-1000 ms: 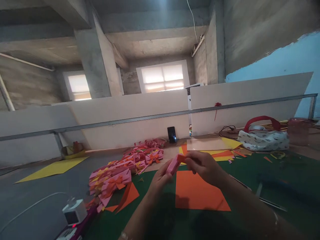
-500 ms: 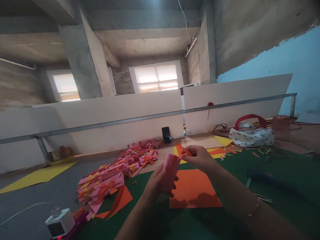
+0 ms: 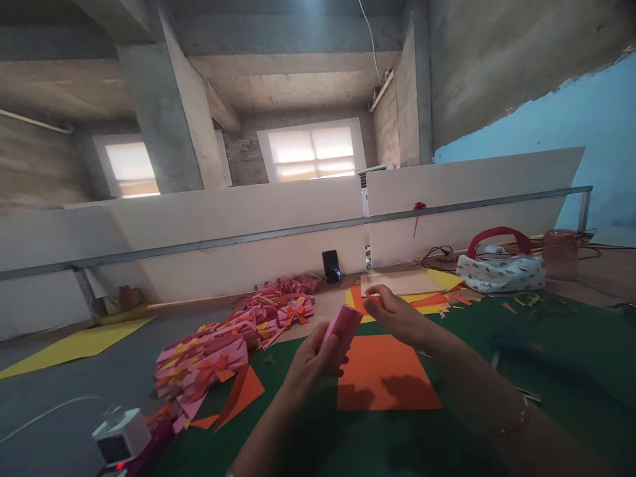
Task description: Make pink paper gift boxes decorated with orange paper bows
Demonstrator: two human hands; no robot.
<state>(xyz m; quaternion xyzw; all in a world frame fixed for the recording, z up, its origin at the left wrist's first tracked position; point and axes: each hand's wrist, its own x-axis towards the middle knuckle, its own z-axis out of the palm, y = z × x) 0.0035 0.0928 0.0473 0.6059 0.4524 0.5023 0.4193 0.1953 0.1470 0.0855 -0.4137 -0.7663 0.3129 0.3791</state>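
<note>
My left hand (image 3: 320, 354) is wrapped round a folded pink paper piece (image 3: 344, 326), which it holds tilted above the green mat (image 3: 392, 444). Close by on the right, my right hand (image 3: 390, 310) has its fingers curled over a bit of orange paper (image 3: 373, 300), apart from the pink piece. Under the hands an orange sheet (image 3: 397, 377) lies flat on the mat. A long pile of pink, orange and yellow paper pieces (image 3: 223, 338) spreads out to the left of my left hand.
A phone (image 3: 331, 266) leans on the white board behind. Yellow and orange scraps (image 3: 432, 301) lie beyond my right hand. At the right are a white bag with a red handle (image 3: 499, 271) and a jar (image 3: 560, 255). A white plug (image 3: 122, 434) sits at lower left.
My right hand has moved slightly up and right, its fingers bending more. The fingers of my left hand have shifted round the pink piece, which has moved a little right.
</note>
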